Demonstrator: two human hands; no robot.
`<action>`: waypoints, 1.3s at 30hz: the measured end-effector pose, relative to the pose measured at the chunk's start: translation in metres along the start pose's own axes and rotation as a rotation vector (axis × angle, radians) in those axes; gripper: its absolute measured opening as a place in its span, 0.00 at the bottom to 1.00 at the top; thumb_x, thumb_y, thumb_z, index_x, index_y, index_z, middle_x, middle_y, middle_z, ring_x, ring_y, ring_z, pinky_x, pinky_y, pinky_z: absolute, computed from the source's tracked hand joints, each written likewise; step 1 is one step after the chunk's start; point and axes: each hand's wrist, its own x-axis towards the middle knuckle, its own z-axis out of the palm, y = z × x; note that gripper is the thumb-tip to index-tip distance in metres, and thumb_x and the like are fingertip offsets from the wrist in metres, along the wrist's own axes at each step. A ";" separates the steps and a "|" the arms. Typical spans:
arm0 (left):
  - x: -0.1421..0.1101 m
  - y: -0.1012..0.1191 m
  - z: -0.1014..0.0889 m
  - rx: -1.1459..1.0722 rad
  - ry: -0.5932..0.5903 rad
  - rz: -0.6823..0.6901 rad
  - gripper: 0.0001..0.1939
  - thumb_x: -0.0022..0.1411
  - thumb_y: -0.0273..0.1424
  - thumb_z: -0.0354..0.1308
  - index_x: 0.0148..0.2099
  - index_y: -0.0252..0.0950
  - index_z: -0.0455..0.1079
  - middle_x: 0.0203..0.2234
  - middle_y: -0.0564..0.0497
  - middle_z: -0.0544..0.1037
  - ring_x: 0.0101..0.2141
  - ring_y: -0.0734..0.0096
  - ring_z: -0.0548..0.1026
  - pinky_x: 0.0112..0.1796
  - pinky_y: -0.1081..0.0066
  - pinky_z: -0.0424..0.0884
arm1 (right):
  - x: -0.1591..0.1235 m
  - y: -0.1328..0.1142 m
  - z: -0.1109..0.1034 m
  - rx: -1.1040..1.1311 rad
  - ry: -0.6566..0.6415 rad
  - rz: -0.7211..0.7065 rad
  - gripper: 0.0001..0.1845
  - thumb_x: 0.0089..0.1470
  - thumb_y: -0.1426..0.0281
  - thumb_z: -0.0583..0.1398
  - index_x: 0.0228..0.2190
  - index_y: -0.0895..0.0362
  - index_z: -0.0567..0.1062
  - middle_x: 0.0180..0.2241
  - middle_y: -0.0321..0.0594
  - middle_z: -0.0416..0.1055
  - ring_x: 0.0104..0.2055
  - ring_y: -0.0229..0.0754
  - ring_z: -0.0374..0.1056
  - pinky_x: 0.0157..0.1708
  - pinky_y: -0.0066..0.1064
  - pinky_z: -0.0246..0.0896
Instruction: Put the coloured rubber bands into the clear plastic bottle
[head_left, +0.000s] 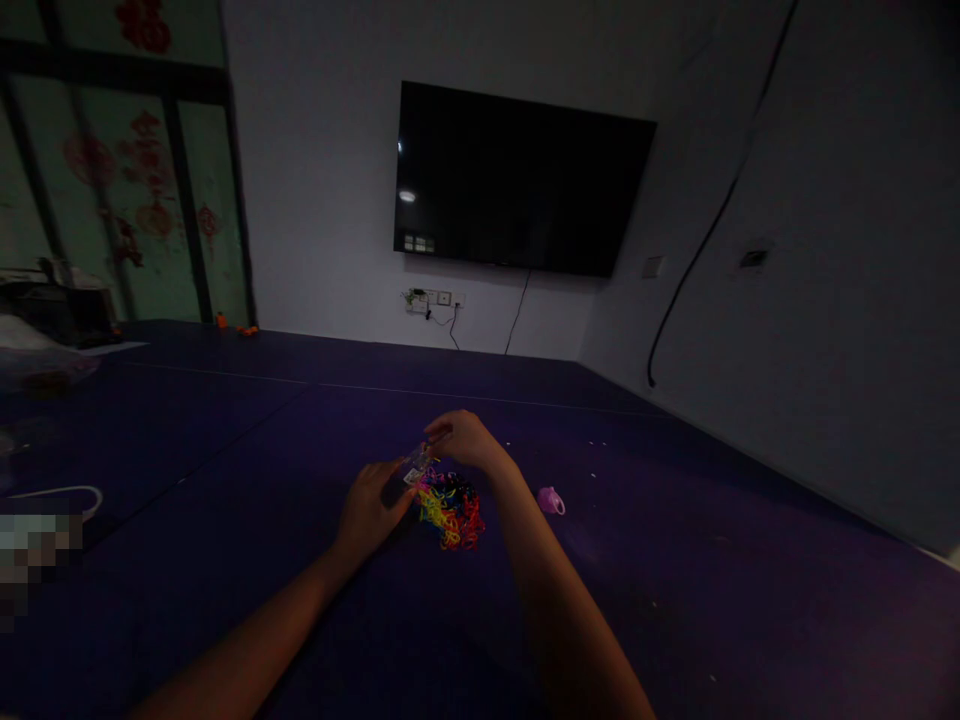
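Observation:
My left hand point(371, 500) is closed around a small clear plastic container point(415, 464) with a white label, which is tilted. Curled in at the far end of the container is my right hand point(463, 440); its fingertips are close together, and whatever they pinch is too small to make out. Just below both hands lies a loose heap of coloured elastic bands point(451, 512) in yellow, red, blue, pink and black. A pinkish-purple cap with a loop point(551, 500) lies on the floor to the right of my right forearm.
The floor point(300, 440) is dark purple with thin seams and small white specks. A white wall carries a television point(521, 180) and sockets with cables. One black cable point(694, 265) hangs at the right. Plastic bags point(37, 355) and small orange items point(247, 330) lie at the left.

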 end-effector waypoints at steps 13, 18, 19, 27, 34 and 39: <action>-0.001 -0.002 0.001 -0.013 0.018 -0.013 0.16 0.56 0.39 0.57 0.47 0.41 0.69 0.35 0.48 0.77 0.37 0.60 0.75 0.38 0.61 0.71 | 0.002 -0.005 -0.003 0.165 0.041 0.012 0.19 0.41 0.82 0.62 0.39 0.59 0.77 0.38 0.42 0.76 0.37 0.39 0.72 0.36 0.26 0.67; -0.001 0.000 -0.001 -0.046 0.060 -0.094 0.18 0.57 0.40 0.56 0.48 0.39 0.69 0.35 0.47 0.77 0.36 0.61 0.74 0.37 0.62 0.71 | 0.003 0.002 -0.005 -0.059 0.063 0.020 0.19 0.41 0.81 0.62 0.39 0.57 0.78 0.37 0.41 0.76 0.38 0.39 0.72 0.39 0.27 0.66; -0.001 -0.001 -0.002 -0.055 0.071 -0.122 0.18 0.57 0.41 0.56 0.48 0.39 0.69 0.36 0.46 0.76 0.36 0.60 0.74 0.36 0.62 0.71 | 0.002 0.004 -0.004 -0.130 0.047 0.023 0.19 0.41 0.81 0.62 0.39 0.57 0.78 0.37 0.41 0.76 0.39 0.40 0.72 0.39 0.27 0.65; -0.001 -0.004 -0.004 -0.101 0.087 -0.193 0.20 0.58 0.43 0.55 0.48 0.37 0.67 0.40 0.44 0.76 0.41 0.58 0.74 0.41 0.58 0.70 | -0.005 0.015 0.025 -0.385 -0.285 0.002 0.31 0.32 0.74 0.69 0.44 0.56 0.76 0.47 0.44 0.72 0.49 0.47 0.68 0.45 0.27 0.62; -0.001 -0.005 -0.002 -0.083 0.077 -0.187 0.21 0.57 0.44 0.55 0.48 0.37 0.68 0.38 0.44 0.76 0.40 0.58 0.74 0.41 0.59 0.70 | 0.000 0.021 0.042 -0.410 -0.477 -0.053 0.26 0.31 0.76 0.68 0.38 0.50 0.78 0.40 0.37 0.76 0.38 0.43 0.72 0.32 0.24 0.63; -0.001 -0.006 0.000 -0.074 0.064 -0.188 0.22 0.58 0.44 0.54 0.49 0.36 0.68 0.39 0.44 0.76 0.41 0.58 0.74 0.42 0.59 0.70 | 0.004 0.031 0.048 -0.478 -0.415 -0.089 0.24 0.31 0.79 0.66 0.37 0.54 0.79 0.38 0.38 0.76 0.36 0.40 0.71 0.28 0.21 0.59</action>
